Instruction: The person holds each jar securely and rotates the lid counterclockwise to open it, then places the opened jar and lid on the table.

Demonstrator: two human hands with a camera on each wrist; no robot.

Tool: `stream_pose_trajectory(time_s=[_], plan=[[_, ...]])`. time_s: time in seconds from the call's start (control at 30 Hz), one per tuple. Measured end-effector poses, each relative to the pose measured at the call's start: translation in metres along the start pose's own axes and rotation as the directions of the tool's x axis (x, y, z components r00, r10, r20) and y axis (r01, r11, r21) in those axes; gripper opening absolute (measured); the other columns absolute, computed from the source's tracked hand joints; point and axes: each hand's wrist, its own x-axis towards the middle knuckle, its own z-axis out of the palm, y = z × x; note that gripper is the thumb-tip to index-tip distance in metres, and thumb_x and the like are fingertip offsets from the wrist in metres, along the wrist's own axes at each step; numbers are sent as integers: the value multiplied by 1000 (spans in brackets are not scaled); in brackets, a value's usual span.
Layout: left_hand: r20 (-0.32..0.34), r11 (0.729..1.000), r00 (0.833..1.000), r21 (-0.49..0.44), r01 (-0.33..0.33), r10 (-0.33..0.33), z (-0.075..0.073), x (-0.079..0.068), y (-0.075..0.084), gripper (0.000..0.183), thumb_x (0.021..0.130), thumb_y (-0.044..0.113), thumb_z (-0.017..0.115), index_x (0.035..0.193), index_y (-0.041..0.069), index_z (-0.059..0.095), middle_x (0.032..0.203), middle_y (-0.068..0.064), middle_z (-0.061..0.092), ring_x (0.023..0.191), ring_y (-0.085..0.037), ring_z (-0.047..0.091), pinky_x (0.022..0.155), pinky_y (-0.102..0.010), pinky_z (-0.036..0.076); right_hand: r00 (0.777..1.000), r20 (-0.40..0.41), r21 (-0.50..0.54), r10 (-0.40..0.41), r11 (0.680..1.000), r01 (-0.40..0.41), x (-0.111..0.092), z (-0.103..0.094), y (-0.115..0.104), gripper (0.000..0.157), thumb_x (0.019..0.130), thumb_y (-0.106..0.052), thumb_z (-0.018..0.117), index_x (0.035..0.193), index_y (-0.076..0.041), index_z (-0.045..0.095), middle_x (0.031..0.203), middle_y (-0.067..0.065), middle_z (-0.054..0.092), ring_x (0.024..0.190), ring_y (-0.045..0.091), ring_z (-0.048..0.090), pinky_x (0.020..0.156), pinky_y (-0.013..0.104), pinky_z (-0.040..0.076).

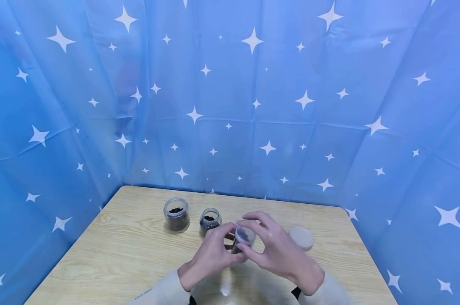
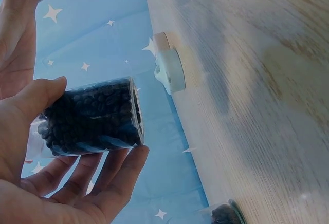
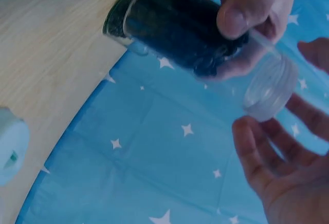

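Note:
My left hand (image 1: 216,250) grips a clear jar (image 2: 95,116) of dark beans around its side, thumb on one side and fingers on the other. In the head view the jar (image 1: 237,245) stands upright, its top facing up. My right hand (image 3: 293,152) is spread around the jar's clear top end (image 3: 271,88). Its fingertips touch or nearly touch the edge there, while the thumb stands a little apart. Whether a lid sits on that end I cannot tell. The right hand (image 1: 277,248) partly hides the jar in the head view.
A wide open glass jar (image 1: 177,215) with dark beans stands at the left. Closer stands a smaller open jar (image 1: 210,221) of beans, partly behind the left hand. A pale round lid-like thing (image 1: 301,238) lies at the right of the wooden table (image 1: 111,254). Starry blue curtains hang behind.

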Motion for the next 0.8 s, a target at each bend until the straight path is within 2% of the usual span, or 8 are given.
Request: stream_pose_trajectory(time_s=[0.13,0.37,0.8], plan=[[-3,999,1000,-26,29,-29,0,0,1,46,90,9,98,130,19,77,120,-2,82,112,-11,80,90,-26,71,998,-59,-33,19,999,-21,-1,5,-4,54,93,-22,99,141,-11,78,140,8,75,122,25,78,98,41,72],[-12,999,999,-31,43,-43,1,-1,2,46,90,8,98,129,19,77,121,-2,81,113,-11,79,89,-25,71,993,-82,-72,89,993,-95,-3,12,-10,56,87,-21,102,137,-8,80,138,11,75,124,27,77,98,41,73],[-9,999,999,8,37,-37,0,0,3,49,90,11,99,133,16,78,124,0,81,117,-16,80,89,-18,67,991,-99,-84,85,992,-94,-3,16,-12,47,87,-15,101,130,-10,81,131,10,77,118,26,78,95,40,73]])
